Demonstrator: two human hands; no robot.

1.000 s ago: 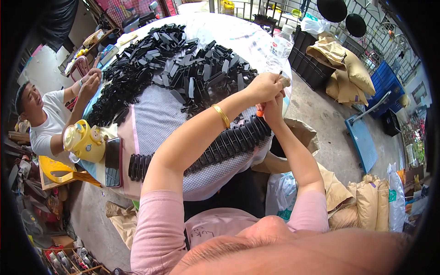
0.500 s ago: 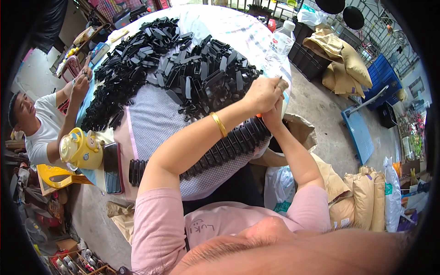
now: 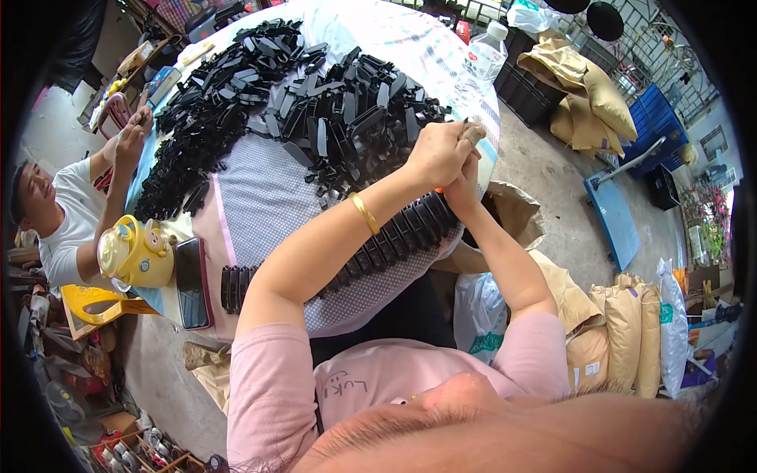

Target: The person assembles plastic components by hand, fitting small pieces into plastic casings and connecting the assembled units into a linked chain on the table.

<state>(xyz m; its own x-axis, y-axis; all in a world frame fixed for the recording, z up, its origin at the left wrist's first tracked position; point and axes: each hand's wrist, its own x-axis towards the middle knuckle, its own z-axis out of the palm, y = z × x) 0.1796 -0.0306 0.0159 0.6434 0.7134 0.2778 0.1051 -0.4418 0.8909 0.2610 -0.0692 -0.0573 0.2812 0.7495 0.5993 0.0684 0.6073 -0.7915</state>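
Both my hands meet over the right side of the round table, beside a heap of black plastic pieces [image 3: 355,118]. My left hand [image 3: 440,150], with a gold bangle on its wrist, is closed with its fingers curled. Close against it, my right hand [image 3: 464,188] is closed too. A small dark tip shows above the fingers and a bit of orange below them; the rest of what they hold is hidden. Beneath my left forearm, a row of black plastic parts [image 3: 394,240] stands side by side along the near table edge, partly covered by that arm.
A second black heap [image 3: 197,126] lies further left. Nearby are a yellow cup [image 3: 142,256], a phone [image 3: 192,284] and a clear bottle [image 3: 485,55]. Across the left side sits another person [image 3: 71,213]. Paper sacks [image 3: 623,331] and a blue trolley [image 3: 613,221] stand right.
My joined hands have shifted slightly left in the picture and stay closed together. The whole view has tilted a little. The heaps and the row look the same.
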